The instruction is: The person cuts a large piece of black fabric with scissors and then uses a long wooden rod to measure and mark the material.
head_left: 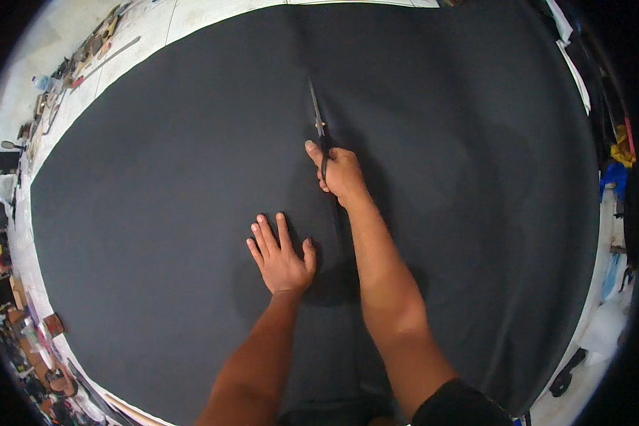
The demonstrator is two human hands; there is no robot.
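A large sheet of black material [156, 199] is spread over a white table. My right hand [342, 174] grips the dark handles of a pair of scissors [318, 113], its thumb and fingers at the loops. The metal blades point away from me and look nearly closed. From the scissors back toward me, a dark line, apparently a cut, runs along the sheet. To the left of that line and nearer to me, my left hand [285, 263] lies flat on the sheet, fingers spread, holding nothing.
White table edge [41, 263] shows around the sheet. Along the left stand many tools and small items, with a clear bottle [42, 83] and a long metal strip [113, 58] at the far left. At the right edge lie blue [614, 179] and yellow [621, 149] items and a whitish plastic bag [603, 330].
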